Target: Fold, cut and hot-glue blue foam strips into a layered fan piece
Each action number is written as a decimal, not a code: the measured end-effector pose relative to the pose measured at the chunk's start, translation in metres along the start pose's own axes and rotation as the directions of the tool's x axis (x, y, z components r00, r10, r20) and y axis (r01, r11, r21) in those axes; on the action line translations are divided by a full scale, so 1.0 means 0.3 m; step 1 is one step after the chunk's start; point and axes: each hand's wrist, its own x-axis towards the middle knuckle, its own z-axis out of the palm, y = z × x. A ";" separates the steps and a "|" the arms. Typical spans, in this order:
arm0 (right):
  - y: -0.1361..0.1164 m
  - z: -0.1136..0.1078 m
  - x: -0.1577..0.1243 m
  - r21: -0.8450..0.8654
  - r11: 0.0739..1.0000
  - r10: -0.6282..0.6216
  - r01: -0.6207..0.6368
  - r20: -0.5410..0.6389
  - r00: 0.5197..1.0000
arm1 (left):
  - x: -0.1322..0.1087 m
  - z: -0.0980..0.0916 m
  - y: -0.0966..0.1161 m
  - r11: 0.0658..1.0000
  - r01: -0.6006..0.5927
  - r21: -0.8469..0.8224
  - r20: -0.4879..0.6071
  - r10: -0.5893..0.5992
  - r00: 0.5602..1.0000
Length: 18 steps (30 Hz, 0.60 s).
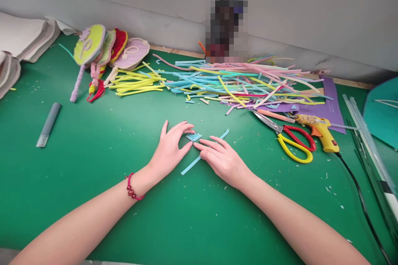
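Observation:
My left hand (170, 145) rests on the table with its thumb and index finger closed around a small light-blue fan of short pipe-cleaner pieces (194, 136). The fan lies flat, its point toward me. From the other side, my right hand (223, 160) reaches in with its fingers stretched out, an index fingertip at the fan's lower point. A longer light-blue pipe cleaner (190, 166) runs slantwise beneath the right fingers, both its ends showing. What lies under those fingers is hidden.
Beyond the hands lies a heap of coloured pipe cleaners (217, 80). Scissors (281, 130) and a yellow glue gun (323, 130) with a black cord lie right. Decorated fans (93, 43) stand back left, above a grey roll (49, 124). Clear sticks (370, 140) line the right edge.

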 end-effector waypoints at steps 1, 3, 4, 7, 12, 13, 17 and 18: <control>0.001 0.001 0.000 0.000 1.000 0.004 -0.004 0.002 1.000 | 0.001 0.000 0.000 1.000 0.001 -0.001 0.000 -0.001 1.000; 0.003 0.002 -0.001 0.003 1.000 0.014 -0.014 0.002 1.000 | 0.002 0.000 0.001 1.000 0.001 0.000 0.000 -0.001 1.000; 0.004 0.003 -0.001 0.004 1.000 0.018 -0.018 0.000 1.000 | 0.002 0.000 0.001 1.000 0.001 0.001 -0.001 -0.001 1.000; 0.006 0.006 -0.004 0.009 1.000 0.026 -0.026 0.003 1.000 | 0.003 -0.002 0.005 1.000 0.004 0.006 0.000 -0.004 1.000; 0.009 0.013 -0.011 0.029 0.999 0.033 -0.033 -0.001 0.999 | 0.002 -0.004 0.007 1.000 -0.001 0.005 0.000 0.001 1.000; 0.009 0.014 -0.012 0.039 0.999 0.037 -0.038 0.002 0.999 | 0.002 -0.004 0.006 1.000 -0.002 0.004 0.001 0.002 1.000; 0.010 0.017 -0.014 0.085 0.994 0.060 -0.061 0.016 0.998 | 0.003 -0.004 0.005 1.000 -0.002 0.004 0.002 0.002 1.000; 0.011 0.018 -0.014 0.095 0.993 0.064 -0.065 0.016 0.998 | 0.003 -0.004 0.005 1.000 -0.002 0.004 0.002 0.002 1.000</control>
